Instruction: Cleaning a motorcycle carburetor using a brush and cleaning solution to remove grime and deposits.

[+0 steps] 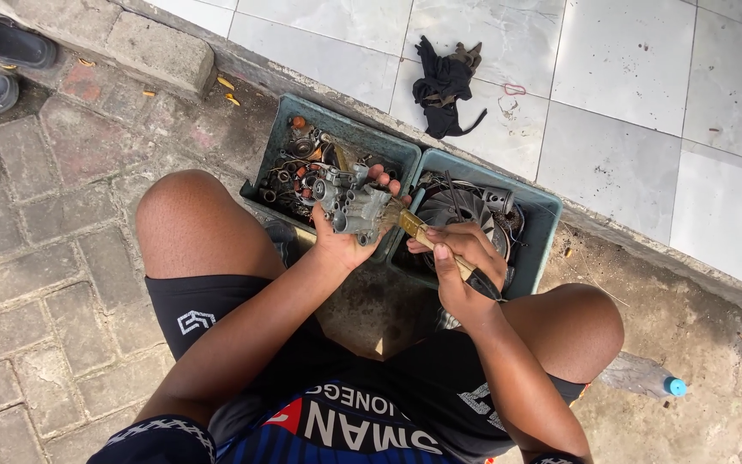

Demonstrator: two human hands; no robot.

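My left hand (343, 242) grips a grey metal carburetor body (352, 203) and holds it up over the gap between two teal trays. In my right hand (461, 268) is a small paintbrush (427, 235) with a yellow ferrule and dark handle; its bristles touch the right side of the carburetor. Both hands hover just above my knees, and I sit low with my legs apart.
The left teal tray (278, 146) holds several small metal parts and rings. A round finned engine part lies in the right teal tray (543, 225). A black rag (442, 84) lies on white tiles beyond. Grey sandals (2, 43) rest top left, a blue-capped bottle (646, 378) bottom right.
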